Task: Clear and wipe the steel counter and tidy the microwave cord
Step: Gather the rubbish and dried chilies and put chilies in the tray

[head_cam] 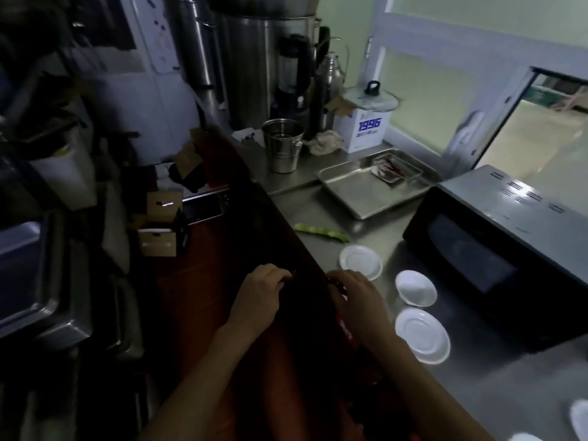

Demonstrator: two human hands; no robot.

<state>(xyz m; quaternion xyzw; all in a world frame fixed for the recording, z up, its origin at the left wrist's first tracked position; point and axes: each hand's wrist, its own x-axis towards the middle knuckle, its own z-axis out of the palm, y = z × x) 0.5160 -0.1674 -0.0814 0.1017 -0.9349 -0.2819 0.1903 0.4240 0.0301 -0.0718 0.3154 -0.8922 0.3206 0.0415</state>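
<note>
Currently both hands sit at the dark counter edge: left hand point(259, 297) fingers curled, pinching something small and dark, can't tell what; right hand point(358, 300) fingers curled over the edge, grasp unclear. Just right of the right fingertips: three white saucers point(360, 261) on the steel counter point(477, 377). Microwave point(496, 249) further right; cord not visible. Green bean pod point(321, 232) beyond the fingers.

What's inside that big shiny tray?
The steel tray holds one small clear container in its far corner, with something dark reddish in it. It's too blurry to tell what. The rest of the tray looks bare.
</note>
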